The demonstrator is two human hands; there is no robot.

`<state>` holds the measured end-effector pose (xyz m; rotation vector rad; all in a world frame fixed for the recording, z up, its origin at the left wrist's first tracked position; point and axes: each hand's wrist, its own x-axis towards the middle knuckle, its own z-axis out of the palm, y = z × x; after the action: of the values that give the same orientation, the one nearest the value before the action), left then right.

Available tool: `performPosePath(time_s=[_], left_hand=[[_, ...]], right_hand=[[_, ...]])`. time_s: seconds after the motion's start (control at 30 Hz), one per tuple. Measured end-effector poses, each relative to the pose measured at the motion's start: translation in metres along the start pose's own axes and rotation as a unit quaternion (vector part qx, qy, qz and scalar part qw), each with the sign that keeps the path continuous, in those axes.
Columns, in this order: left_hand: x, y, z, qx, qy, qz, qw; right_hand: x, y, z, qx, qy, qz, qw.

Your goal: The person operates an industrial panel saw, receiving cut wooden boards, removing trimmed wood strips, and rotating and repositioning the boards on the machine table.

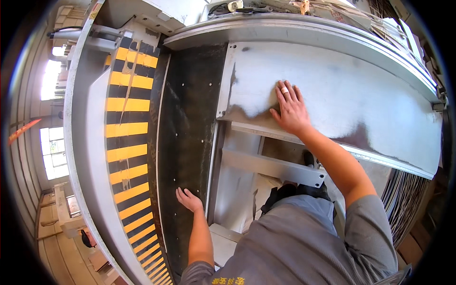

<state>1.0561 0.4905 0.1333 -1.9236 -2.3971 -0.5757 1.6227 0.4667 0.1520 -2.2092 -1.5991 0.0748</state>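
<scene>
Resting flat and empty, the right hand [290,110] presses the grey metal plate [342,90] while the left hand [189,199], fingers spread, bears on the black belt [187,118], risking entrapment should it move.

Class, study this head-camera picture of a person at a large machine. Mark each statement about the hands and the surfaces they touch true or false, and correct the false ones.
1. The right hand lies flat, fingers spread, on the grey metal plate. True.
2. The left hand holds a tool. False: it rests empty on the black belt.
3. A yellow-and-black striped strip runs left of the belt. True.
4. A ring shows on the left hand. False: it is on a finger of the right hand.
5. Both hands touch the same surface. False: one is on the plate, one on the belt.
</scene>
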Motion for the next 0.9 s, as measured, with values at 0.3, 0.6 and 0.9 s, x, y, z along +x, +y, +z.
performPosePath(time_s=[0.3, 0.6, 0.9], left_hand=[[-0.005, -0.003, 0.0, 0.035, 0.021, 0.058, 0.997], [-0.038, 0.037, -0.001, 0.022, -0.002, 0.153, 0.988], [-0.038, 0.037, -0.001, 0.028, 0.017, 0.162, 0.986]], right_hand=[[-0.002, 0.002, 0.004, -0.011, 0.018, 0.0, 1.0], [-0.004, 0.001, 0.005, -0.018, 0.015, -0.004, 1.0], [-0.003, 0.001, 0.004, -0.022, 0.014, -0.006, 1.0]])
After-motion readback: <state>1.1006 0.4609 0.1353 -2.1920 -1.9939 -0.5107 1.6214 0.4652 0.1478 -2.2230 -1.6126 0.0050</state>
